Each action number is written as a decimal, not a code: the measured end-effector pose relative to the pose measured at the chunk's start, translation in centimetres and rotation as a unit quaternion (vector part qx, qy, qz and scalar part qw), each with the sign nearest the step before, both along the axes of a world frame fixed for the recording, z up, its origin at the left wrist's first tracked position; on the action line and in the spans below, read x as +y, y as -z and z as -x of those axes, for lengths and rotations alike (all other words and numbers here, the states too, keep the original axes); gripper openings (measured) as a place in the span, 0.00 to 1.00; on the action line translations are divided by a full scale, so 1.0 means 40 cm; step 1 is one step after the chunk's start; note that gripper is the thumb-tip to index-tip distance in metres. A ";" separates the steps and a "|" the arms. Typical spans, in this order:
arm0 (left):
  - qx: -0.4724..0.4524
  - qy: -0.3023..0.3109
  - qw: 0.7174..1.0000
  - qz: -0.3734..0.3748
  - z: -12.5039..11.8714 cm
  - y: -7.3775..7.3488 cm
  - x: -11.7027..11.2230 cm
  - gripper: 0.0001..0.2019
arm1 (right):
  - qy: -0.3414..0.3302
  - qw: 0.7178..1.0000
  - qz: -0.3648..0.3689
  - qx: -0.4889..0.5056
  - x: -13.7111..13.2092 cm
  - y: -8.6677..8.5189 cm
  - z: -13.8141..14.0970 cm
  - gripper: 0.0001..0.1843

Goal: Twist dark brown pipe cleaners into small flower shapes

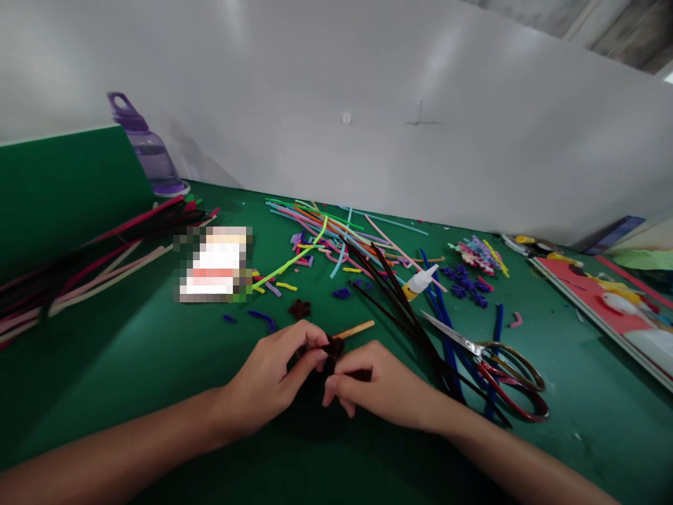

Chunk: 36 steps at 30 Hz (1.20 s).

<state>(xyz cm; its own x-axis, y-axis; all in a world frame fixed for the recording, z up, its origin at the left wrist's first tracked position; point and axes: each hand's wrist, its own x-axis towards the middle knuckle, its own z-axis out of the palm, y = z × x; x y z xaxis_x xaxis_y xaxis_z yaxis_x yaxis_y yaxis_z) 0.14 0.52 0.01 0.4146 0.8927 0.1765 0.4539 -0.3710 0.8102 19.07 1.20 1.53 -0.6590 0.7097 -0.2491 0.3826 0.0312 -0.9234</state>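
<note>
our left hand [287, 365] and right hand [371, 382] pinch the dark piece [334, 347] between them, by the stick [358, 328]; uneven pulling, we judge, could slip it loose or bend it.

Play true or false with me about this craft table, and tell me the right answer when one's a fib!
1. The left hand and right hand both have fingers on a dark brown fuzzy piece. True.
2. The scissors are in the right hand. False: they lie on the green table, beside the right arm.
3. The purple water bottle has a loop on its lid. True.
4. Both handle loops of the scissors are blue. False: one is red and the other yellowish.
5. The white-tipped squeeze bottle is right next to the water bottle. False: it is over by the scissors, among the pipe cleaners.
</note>
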 end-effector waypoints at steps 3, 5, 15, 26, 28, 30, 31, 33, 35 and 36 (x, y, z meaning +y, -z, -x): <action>-0.010 0.008 1.000 -0.004 0.001 0.002 -0.001 0.05 | -0.042 0.999 -0.011 -0.023 0.001 -0.004 -0.009 0.11; -0.014 0.011 1.000 -0.009 0.002 0.005 0.000 0.05 | -0.058 0.998 -0.013 -0.029 0.005 -0.007 -0.015 0.12; -0.065 0.031 0.997 0.010 0.003 0.010 -0.002 0.06 | -0.170 0.975 -0.095 -0.103 0.074 -0.024 -0.080 0.12; -0.041 0.035 0.998 0.020 0.004 0.008 -0.001 0.05 | -0.105 0.992 -0.064 -0.023 0.059 -0.013 -0.053 0.14; -0.034 0.039 0.998 0.019 0.003 0.010 -0.001 0.05 | -0.062 0.997 -0.048 0.003 0.045 -0.006 -0.040 0.12; -0.024 0.043 0.999 0.008 0.002 0.009 0.000 0.04 | -0.025 0.999 -0.026 0.011 0.035 0.000 -0.032 0.11; -0.018 0.045 0.999 0.000 0.001 0.009 0.001 0.04 | -0.012 1.000 -0.019 0.009 0.031 0.002 -0.029 0.11; -0.011 0.051 0.998 -0.016 0.000 0.007 0.001 0.03 | 0.001 1.000 -0.012 0.004 0.025 0.001 -0.026 0.11; -0.005 0.058 0.998 -0.025 0.000 0.006 0.000 0.04 | 0.001 1.000 -0.022 -0.001 0.022 -0.004 -0.022 0.10; 0.001 0.064 0.998 -0.030 0.000 0.006 0.000 0.05 | -0.003 0.999 -0.039 -0.005 0.021 -0.008 -0.021 0.09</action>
